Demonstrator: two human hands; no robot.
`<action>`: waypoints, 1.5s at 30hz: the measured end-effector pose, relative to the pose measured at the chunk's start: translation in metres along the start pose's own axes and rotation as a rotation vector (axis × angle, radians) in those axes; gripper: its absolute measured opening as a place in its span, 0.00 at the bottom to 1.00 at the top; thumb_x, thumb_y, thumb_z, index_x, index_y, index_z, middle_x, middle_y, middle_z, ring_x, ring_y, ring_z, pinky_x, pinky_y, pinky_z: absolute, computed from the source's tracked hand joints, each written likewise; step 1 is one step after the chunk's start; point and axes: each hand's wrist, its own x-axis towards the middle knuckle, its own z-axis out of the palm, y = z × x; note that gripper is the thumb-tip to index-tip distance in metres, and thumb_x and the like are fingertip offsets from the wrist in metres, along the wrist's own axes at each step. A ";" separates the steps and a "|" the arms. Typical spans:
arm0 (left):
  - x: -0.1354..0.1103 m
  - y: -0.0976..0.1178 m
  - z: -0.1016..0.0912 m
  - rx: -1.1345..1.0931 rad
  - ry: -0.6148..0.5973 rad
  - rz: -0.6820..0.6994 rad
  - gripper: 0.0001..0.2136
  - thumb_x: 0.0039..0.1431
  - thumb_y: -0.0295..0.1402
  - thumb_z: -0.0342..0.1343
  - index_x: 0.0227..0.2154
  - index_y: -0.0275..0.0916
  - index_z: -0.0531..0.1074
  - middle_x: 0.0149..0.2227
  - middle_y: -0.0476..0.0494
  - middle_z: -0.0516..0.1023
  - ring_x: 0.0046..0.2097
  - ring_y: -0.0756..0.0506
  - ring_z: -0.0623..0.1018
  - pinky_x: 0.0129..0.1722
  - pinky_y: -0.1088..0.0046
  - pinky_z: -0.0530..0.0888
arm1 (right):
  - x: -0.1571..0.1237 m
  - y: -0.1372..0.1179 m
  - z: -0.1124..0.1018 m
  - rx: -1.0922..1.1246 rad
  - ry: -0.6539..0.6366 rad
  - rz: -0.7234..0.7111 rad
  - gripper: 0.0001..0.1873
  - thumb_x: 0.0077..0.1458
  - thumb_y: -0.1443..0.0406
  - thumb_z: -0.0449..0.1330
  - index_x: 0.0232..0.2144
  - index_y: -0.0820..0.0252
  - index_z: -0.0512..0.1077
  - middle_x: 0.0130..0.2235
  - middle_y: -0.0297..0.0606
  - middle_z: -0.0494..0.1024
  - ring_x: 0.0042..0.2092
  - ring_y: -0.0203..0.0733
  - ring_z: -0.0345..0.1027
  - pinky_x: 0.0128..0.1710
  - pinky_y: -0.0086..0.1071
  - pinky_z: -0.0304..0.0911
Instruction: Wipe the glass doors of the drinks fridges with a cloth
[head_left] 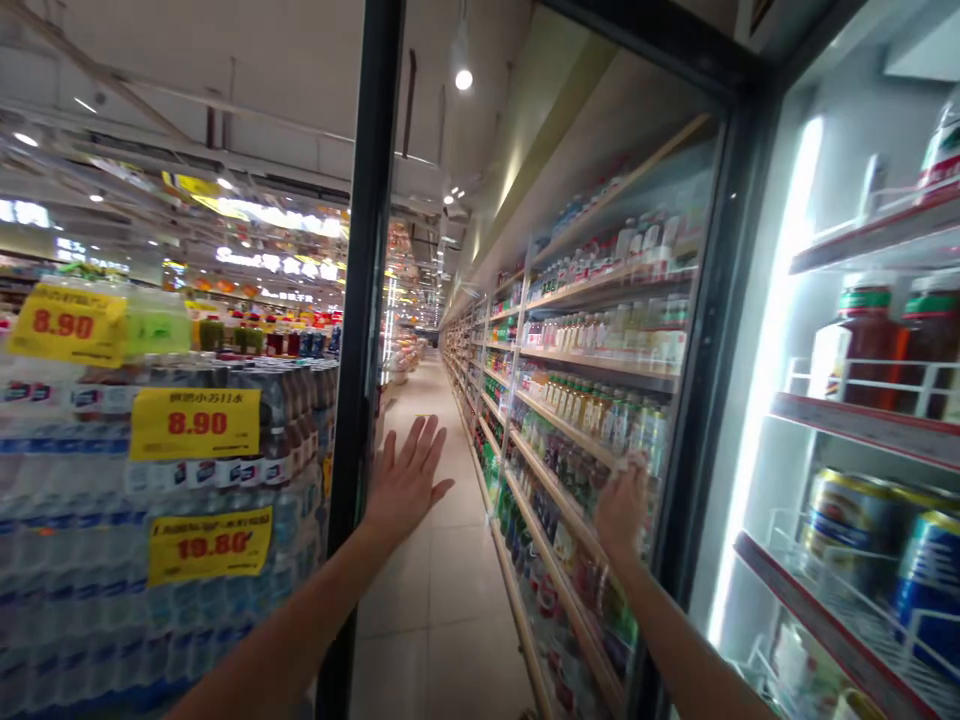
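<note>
Your left hand (405, 485) is open and flat, fingers spread, pressing the glass door (525, 400) near its dark edge. Your right hand (621, 510) touches the same glass, but its fingers are blurry, so I cannot tell if it holds anything. The door is wide open, not shut yet. The fridge (757, 400) beside it shows bottles (862, 335) and cans (847, 515).
</note>
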 end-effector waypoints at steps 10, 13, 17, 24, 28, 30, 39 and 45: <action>-0.011 -0.001 0.004 -0.016 0.004 -0.009 0.32 0.59 0.46 0.47 0.62 0.35 0.50 0.63 0.36 0.55 0.65 0.39 0.52 0.62 0.53 0.50 | -0.032 -0.059 0.006 0.075 -0.084 -0.687 0.30 0.57 0.71 0.45 0.62 0.57 0.50 0.59 0.46 0.63 0.63 0.44 0.49 0.62 0.48 0.43; -0.022 -0.006 0.009 -0.003 -0.020 0.020 0.31 0.59 0.47 0.47 0.62 0.36 0.52 0.62 0.36 0.57 0.65 0.40 0.52 0.62 0.54 0.51 | 0.009 -0.055 0.010 -0.006 0.029 -0.279 0.30 0.59 0.68 0.43 0.63 0.63 0.45 0.62 0.54 0.56 0.64 0.49 0.45 0.59 0.52 0.47; -0.024 -0.009 0.010 0.019 -0.070 0.011 0.31 0.58 0.47 0.48 0.61 0.35 0.55 0.62 0.36 0.57 0.65 0.39 0.53 0.62 0.54 0.52 | -0.013 -0.082 0.010 0.085 -0.069 -0.650 0.28 0.57 0.72 0.44 0.61 0.61 0.54 0.60 0.48 0.60 0.65 0.45 0.44 0.62 0.49 0.42; -0.044 -0.014 0.010 0.071 -0.129 0.032 0.34 0.54 0.47 0.53 0.60 0.35 0.54 0.63 0.38 0.55 0.65 0.41 0.53 0.62 0.59 0.55 | -0.055 -0.086 0.009 0.166 -0.253 -1.130 0.26 0.56 0.73 0.46 0.56 0.55 0.62 0.58 0.36 0.65 0.64 0.39 0.47 0.64 0.45 0.37; -0.055 -0.015 0.013 0.097 -0.157 0.032 0.36 0.53 0.48 0.54 0.61 0.35 0.53 0.63 0.37 0.56 0.65 0.41 0.53 0.61 0.58 0.57 | 0.011 -0.108 0.020 0.071 -0.084 -0.617 0.26 0.57 0.72 0.45 0.59 0.64 0.58 0.60 0.48 0.61 0.64 0.46 0.45 0.61 0.50 0.41; -0.054 -0.014 0.013 0.106 -0.175 0.023 0.36 0.54 0.48 0.53 0.61 0.35 0.53 0.63 0.37 0.55 0.65 0.40 0.53 0.61 0.58 0.57 | 0.007 -0.105 0.020 0.085 -0.091 -0.660 0.27 0.56 0.72 0.46 0.58 0.63 0.59 0.60 0.48 0.61 0.64 0.47 0.45 0.62 0.50 0.40; -0.056 -0.015 0.019 0.128 -0.211 0.037 0.38 0.54 0.49 0.52 0.62 0.34 0.48 0.64 0.37 0.52 0.65 0.39 0.51 0.60 0.57 0.58 | -0.044 -0.083 0.017 0.216 -0.140 -1.103 0.24 0.55 0.73 0.47 0.53 0.59 0.65 0.58 0.39 0.65 0.65 0.41 0.42 0.65 0.46 0.32; -0.056 -0.014 0.020 0.157 -0.204 0.030 0.40 0.53 0.50 0.53 0.63 0.34 0.47 0.64 0.38 0.53 0.66 0.40 0.51 0.60 0.57 0.59 | -0.012 -0.101 0.022 0.161 -0.057 -0.822 0.23 0.56 0.71 0.48 0.55 0.63 0.63 0.58 0.46 0.65 0.66 0.43 0.38 0.64 0.47 0.34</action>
